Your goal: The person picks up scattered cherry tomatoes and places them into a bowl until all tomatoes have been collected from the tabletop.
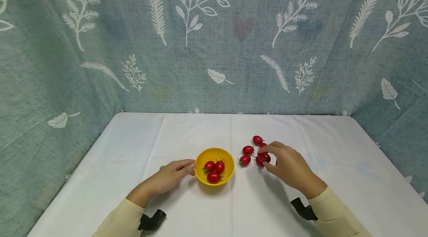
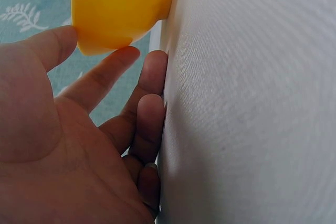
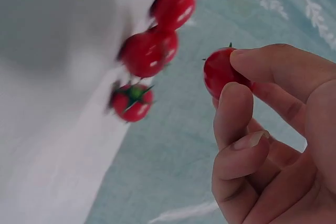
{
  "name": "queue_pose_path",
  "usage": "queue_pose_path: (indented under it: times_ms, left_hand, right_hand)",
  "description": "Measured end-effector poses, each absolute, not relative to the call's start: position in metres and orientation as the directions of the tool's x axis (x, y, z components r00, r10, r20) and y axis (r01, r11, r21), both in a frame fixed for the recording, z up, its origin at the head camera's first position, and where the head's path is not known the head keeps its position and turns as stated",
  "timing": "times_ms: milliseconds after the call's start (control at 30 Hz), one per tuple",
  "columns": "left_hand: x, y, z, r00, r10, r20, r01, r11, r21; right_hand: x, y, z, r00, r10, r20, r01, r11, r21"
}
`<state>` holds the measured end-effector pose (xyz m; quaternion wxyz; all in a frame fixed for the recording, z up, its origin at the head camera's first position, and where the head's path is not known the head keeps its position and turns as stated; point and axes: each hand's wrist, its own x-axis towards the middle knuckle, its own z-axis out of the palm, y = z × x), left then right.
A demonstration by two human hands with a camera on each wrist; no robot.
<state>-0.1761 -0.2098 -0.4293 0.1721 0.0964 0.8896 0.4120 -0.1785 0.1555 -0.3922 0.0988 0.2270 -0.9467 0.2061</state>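
A yellow bowl (image 1: 231, 173) stands on the white table with 3 red cherry tomatoes (image 1: 213, 177) inside. My left hand (image 1: 172, 177) is at its left side. In the left wrist view, thumb and extended index finger touch the bowl's outer wall, while the other fingers lie against the tabletop. My right hand (image 1: 289, 164) pinches a cherry tomato (image 3: 218, 72) between thumb and fingertips, raised above the table in the right wrist view. Right beside that hand lie several loose cherry tomatoes (image 1: 248, 150) with green stems, some partly hidden by its fingers.
A white cloth covers the table (image 1: 187, 129). Behind and along both sides hangs a blue-green curtain (image 1: 214, 44) with white leaf prints. Each wrist carries a black strap mount (image 1: 152, 220) beside a cream sleeve (image 1: 120, 218).
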Motion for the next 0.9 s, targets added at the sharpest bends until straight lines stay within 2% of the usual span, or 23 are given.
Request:
queue_pose_path:
  times_ms: [233, 567, 900]
  left_hand:
    - [-0.177, -0.209, -0.430, -0.923, 0.309, -0.228, 0.029, 0.648, 0.761]
    - [-0.177, -0.208, -0.431, -0.930, 0.291, -0.226, 0.026, 0.662, 0.749]
    - [-0.175, -0.208, -0.430, -0.930, 0.283, -0.233, 0.012, 0.658, 0.752]
  right_hand:
    - [-0.175, 0.140, -0.384, -0.845, -0.418, 0.334, -0.523, 0.776, -0.351]
    - [-0.174, 0.122, -0.379, -0.834, -0.437, 0.337, -0.545, 0.750, -0.375]
    - [-0.174, 0.103, -0.384, -0.793, -0.488, 0.364, -0.606, 0.694, -0.390]
